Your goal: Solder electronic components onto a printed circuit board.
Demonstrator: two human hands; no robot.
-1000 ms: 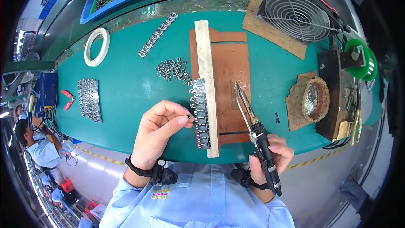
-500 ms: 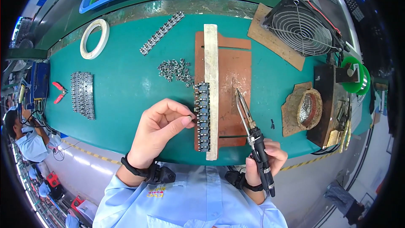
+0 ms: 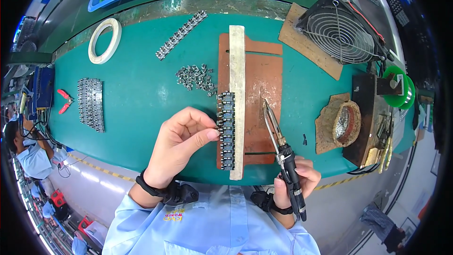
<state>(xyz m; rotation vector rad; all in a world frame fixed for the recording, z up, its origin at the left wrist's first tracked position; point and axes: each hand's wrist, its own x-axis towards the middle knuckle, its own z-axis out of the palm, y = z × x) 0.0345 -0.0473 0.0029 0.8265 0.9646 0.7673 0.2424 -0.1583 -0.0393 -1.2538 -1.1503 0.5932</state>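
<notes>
On a brown mat (image 3: 264,75), a board strip (image 3: 228,134), finished share unclear; left hand (image 3: 178,144) pinches a tiny part (image 3: 217,130) at its edge, right hand (image 3: 306,178) grips a soldering iron (image 3: 288,160); piled metal parts (image 3: 194,77) seemingly remain.

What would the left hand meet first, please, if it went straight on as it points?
Probably the row of black components beside the pale bar; the left hand has its fingers at that row's edge, though depth leaves contact unclear.
</notes>
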